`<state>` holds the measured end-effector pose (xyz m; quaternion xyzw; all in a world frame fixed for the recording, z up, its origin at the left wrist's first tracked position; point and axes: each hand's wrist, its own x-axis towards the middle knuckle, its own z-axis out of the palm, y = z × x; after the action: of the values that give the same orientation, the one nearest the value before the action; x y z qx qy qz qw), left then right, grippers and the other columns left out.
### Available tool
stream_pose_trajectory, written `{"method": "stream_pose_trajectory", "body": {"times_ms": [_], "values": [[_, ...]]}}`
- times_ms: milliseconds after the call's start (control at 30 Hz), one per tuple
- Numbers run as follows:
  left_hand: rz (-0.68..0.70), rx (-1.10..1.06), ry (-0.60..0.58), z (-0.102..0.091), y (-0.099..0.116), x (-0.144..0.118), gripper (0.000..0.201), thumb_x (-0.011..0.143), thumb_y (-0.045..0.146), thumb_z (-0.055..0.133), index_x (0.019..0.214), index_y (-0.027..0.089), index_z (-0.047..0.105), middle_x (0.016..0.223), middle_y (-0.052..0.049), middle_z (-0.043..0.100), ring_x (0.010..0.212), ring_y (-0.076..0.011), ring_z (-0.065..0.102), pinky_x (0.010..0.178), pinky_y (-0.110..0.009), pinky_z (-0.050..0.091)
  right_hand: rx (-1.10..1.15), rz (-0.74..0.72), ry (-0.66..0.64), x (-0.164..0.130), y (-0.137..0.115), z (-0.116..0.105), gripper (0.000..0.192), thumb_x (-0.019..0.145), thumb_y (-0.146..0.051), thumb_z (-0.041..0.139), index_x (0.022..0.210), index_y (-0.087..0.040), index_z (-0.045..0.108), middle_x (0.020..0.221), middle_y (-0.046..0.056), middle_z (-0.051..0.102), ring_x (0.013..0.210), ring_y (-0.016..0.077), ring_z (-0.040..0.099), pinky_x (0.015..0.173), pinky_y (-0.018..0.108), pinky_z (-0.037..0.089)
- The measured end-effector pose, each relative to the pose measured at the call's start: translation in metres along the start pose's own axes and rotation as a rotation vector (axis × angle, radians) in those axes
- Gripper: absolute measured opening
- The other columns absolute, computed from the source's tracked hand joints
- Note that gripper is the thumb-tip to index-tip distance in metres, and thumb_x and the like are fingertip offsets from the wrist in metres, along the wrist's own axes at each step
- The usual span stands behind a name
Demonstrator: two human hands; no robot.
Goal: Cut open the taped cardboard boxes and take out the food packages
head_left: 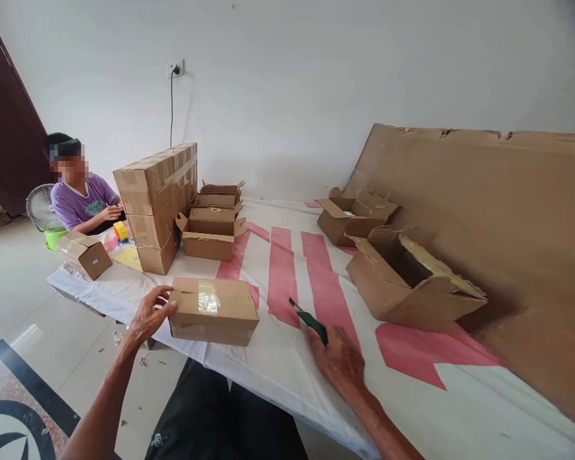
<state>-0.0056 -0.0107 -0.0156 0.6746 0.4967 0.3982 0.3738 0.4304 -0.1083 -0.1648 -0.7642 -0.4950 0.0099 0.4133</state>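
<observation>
A closed cardboard box (214, 312) lies at the near edge of the table, with a shiny strip of clear tape (209, 299) over the middle of its top seam. My left hand (149, 313) grips its left end, fingers at the top corner and thumb against the near side. To the right of this box, my right hand (339, 359) is closed round the green handle of a utility knife (312, 322). The knife points up and left over the cloth, apart from the box.
Stacked taped boxes (156, 204) stand at left, beside open cardboard boxes (209, 245). More open boxes (412, 281) sit at right before a large cardboard sheet (489, 211). Across the far left corner, near a small box (87, 254) and tape roll (120, 231), sits a person (84, 204).
</observation>
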Motion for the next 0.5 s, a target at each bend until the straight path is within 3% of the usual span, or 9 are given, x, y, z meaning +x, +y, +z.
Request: {"method": "stream_pose_trajectory", "body": {"times_ms": [100,200,333,500], "values": [[0.005,-0.076,-0.018,0.008,0.003,0.002,0.039,0.082,0.053,0.073,0.105,0.021,0.079,0.11,-0.009,0.076,0.094,-0.023,0.068,0.077,-0.032,0.055,0.394,0.2,-0.066,0.003,-0.041,0.003,0.061,0.084,-0.078,0.056,0.101,-0.021,0.066,0.091,0.013,0.076,0.086,0.0325,0.071,0.076,0.046,0.055],[-0.063,-0.151,-0.041,0.012,0.004,0.008,0.038,0.08,0.054,0.074,0.098,0.021,0.078,0.097,-0.007,0.078,0.087,-0.0221,0.067,0.074,-0.031,0.053,0.767,0.295,-0.195,0.002,-0.085,0.008,0.068,0.078,-0.084,0.066,0.101,-0.02,0.067,0.102,0.015,0.08,0.086,0.0291,0.076,0.073,0.041,0.059],[-0.111,-0.199,-0.035,0.015,0.002,0.015,0.039,0.071,0.053,0.08,0.092,0.019,0.076,0.075,-0.001,0.071,0.073,-0.0177,0.062,0.069,-0.029,0.049,0.855,0.272,-0.228,-0.007,-0.119,0.009,0.068,0.078,-0.085,0.068,0.096,-0.02,0.069,0.1,0.013,0.08,0.086,0.0274,0.076,0.071,0.04,0.062],[-0.103,-0.223,-0.052,0.018,0.006,0.013,0.032,0.07,0.045,0.081,0.086,0.018,0.075,0.067,0.001,0.067,0.063,-0.014,0.056,0.064,-0.027,0.043,0.826,0.255,-0.182,-0.018,-0.125,0.002,0.066,0.081,-0.082,0.068,0.103,-0.02,0.072,0.098,0.011,0.08,0.09,0.0292,0.075,0.077,0.043,0.064]]}}
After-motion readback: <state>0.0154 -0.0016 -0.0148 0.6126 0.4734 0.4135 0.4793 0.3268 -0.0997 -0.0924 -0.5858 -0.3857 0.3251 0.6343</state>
